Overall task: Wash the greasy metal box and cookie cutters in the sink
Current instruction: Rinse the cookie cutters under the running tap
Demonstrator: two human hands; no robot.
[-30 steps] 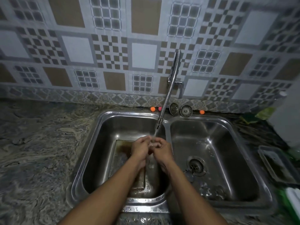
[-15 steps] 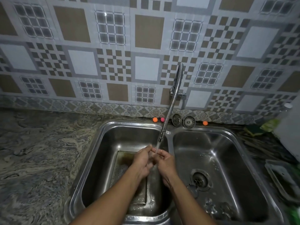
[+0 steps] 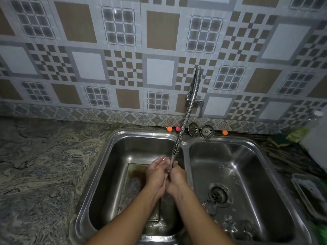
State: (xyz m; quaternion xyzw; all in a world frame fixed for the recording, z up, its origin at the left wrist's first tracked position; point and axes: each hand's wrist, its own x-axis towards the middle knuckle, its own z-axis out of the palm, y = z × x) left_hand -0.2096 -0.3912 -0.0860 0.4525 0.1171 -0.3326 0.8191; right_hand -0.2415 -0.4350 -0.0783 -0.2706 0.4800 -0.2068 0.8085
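Observation:
The greasy metal box lies flat on the bottom of the left sink basin, with brown residue at its far end; my forearms cover its near part. Several metal cookie cutters lie wet in the right basin, in front of the drain. My left hand and my right hand press together above the box, under the water stream from the flexible faucet. The left palm faces up with fingers spread. I see nothing held in either hand.
Two sink strainers and small orange balls sit on the ledge behind the sink. A marbled stone counter stretches to the left. A dark tray and a white bottle stand on the right.
My hands keep rubbing under the stream, and the left palm has turned upward. The view has tilted up, so the sink sits lower in frame.

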